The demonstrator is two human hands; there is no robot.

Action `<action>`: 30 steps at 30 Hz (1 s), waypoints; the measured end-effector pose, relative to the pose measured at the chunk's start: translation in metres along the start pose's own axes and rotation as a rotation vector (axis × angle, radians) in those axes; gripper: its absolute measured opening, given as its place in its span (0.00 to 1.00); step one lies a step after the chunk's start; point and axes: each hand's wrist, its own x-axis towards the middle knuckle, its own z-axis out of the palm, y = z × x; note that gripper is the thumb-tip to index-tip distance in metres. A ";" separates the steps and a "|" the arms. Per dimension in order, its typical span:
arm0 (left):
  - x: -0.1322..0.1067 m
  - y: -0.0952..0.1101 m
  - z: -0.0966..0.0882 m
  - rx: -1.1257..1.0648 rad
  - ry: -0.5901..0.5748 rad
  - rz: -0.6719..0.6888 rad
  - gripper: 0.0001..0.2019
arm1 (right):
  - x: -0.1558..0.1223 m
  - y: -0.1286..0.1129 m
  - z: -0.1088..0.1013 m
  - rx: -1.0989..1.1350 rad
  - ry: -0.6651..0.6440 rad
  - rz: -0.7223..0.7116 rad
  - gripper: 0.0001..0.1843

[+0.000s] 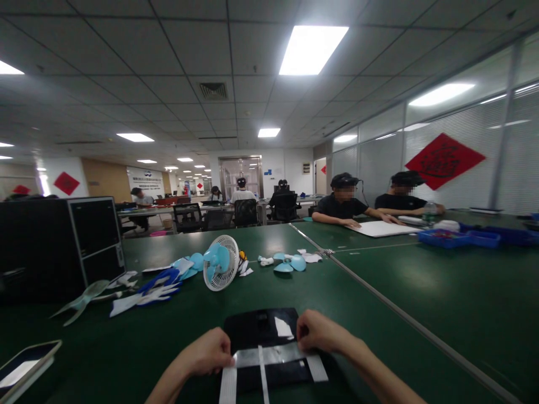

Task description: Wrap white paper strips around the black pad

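Observation:
A shiny translucent strip [272,354], which looks like tape, stretches crosswise over a flat black panel [240,331] on the table right in front of me. My left hand [208,350] pinches the strip's left end. At its right end, my right hand [320,334] has its fingers closed on the strip. White bands [228,384] run lengthwise near the panel's left side, its middle and its right side. A torn white scrap [283,327] lies on the panel's upper part. My fingertips partly hide both ends of the strip.
Beyond the panel are a small fan head [220,262], loose blue fan blades [290,262] and blue-white gloves [158,289]. A black computer case [99,241] stands at left, above a tablet-like object [27,367]. Across the table, two people sit near a white board [381,228] and blue trays [444,238].

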 end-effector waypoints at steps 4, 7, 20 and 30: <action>0.002 -0.002 0.001 0.036 0.013 -0.008 0.08 | -0.001 -0.002 0.000 -0.029 0.015 -0.015 0.10; -0.001 0.003 0.001 0.084 0.034 -0.032 0.08 | -0.002 -0.003 0.000 -0.032 0.013 -0.021 0.10; -0.023 0.035 0.013 0.273 0.043 0.408 0.22 | -0.006 -0.011 0.000 -0.104 0.018 0.003 0.11; -0.019 0.034 0.014 0.295 -0.012 0.461 0.25 | -0.024 -0.048 0.026 -0.210 0.106 -0.538 0.19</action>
